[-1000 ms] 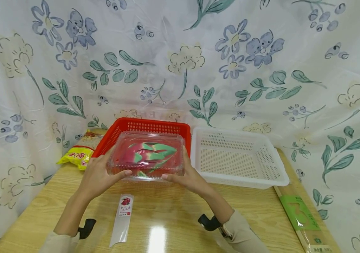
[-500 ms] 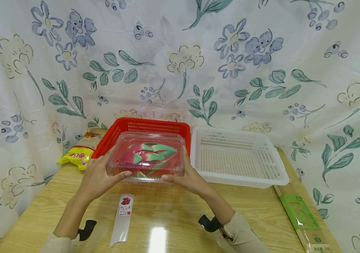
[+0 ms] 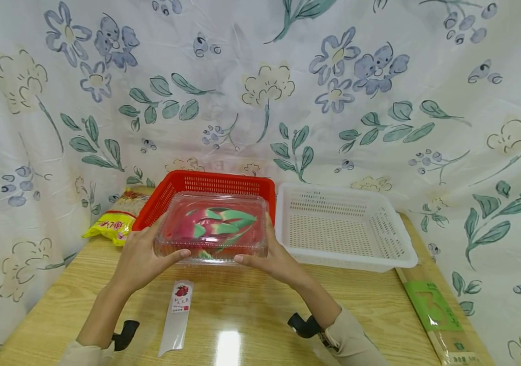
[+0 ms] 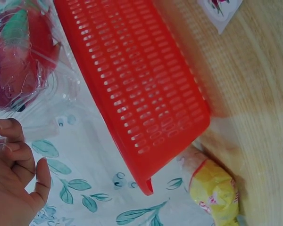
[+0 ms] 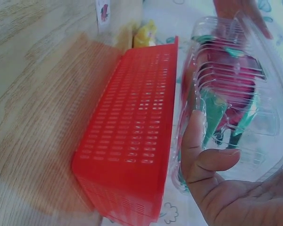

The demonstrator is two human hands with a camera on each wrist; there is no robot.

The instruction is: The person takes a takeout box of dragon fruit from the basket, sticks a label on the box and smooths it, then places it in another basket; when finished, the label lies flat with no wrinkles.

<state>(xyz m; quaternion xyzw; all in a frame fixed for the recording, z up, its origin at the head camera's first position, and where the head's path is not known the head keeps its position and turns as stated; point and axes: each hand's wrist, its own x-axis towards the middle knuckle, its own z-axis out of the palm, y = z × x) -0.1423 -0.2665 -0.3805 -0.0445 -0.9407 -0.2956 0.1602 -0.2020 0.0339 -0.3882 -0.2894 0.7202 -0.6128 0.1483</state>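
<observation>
My left hand [image 3: 140, 258] and right hand [image 3: 276, 256] are gripping the two short ends of a clear box [image 3: 253, 246], thumbs lying on its front edge, fingers bending round the sides. The box is sitting directly between them, its long axis running from hand to hand, so neither hand is lying nearer. Inside, a pink and green fruit [image 3: 210, 223] is lying with its green tips pointing toward my right hand.

Just beyond and below my hands, a red basket [image 3: 228, 182] is standing on the bench [image 3: 242, 310]. The head view is showing box and basket overlapping, hiding the gap; both wrist views are showing patterned cloth [image 4: 94, 132] between them, the box hanging apart from the rim.

Right of my hands a white basket [image 3: 352, 263] is standing; farther right, a flat packet [image 3: 434, 310] is lying. Beyond my left hand, to its left, a yellow bag [image 3: 116, 223] is lying; nearer me, a label strip [image 3: 178, 310].
</observation>
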